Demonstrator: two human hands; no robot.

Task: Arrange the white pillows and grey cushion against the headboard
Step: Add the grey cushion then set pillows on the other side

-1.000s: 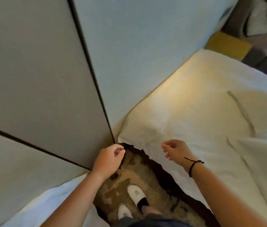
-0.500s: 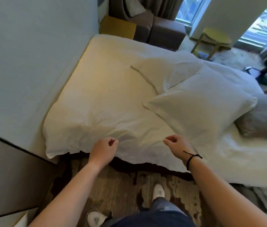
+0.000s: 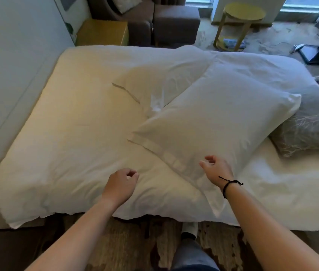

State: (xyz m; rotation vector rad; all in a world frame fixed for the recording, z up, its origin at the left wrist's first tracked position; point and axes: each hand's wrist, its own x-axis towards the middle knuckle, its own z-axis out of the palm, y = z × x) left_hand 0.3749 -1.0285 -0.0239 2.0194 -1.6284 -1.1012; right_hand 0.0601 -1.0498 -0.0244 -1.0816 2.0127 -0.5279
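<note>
Well, nothing's placed yet: the near plump white pillow (image 3: 213, 122) lies mid-bed over a second flat white pillow (image 3: 154, 83), the grey patterned cushion (image 3: 311, 124) tucked at its right end, all well apart from the pale padded headboard (image 3: 13, 55) on the left. Left hand (image 3: 120, 184) loosely curled, empty; right hand (image 3: 216, 169) relaxed just over the near pillow's hem. Only the rumpled white duvet (image 3: 66, 143) lies between.

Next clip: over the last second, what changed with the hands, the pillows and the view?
The view swung from the headboard corner toward the bed, bringing the near pillow, far pillow and grey cushion into sight. The right hand moved over the near pillow's edge, fingers loosely curled, gripping nothing. The left hand stayed loosely curled above the sheet, empty. Since half a second ago, pillows and cushion lie unmoved.
</note>
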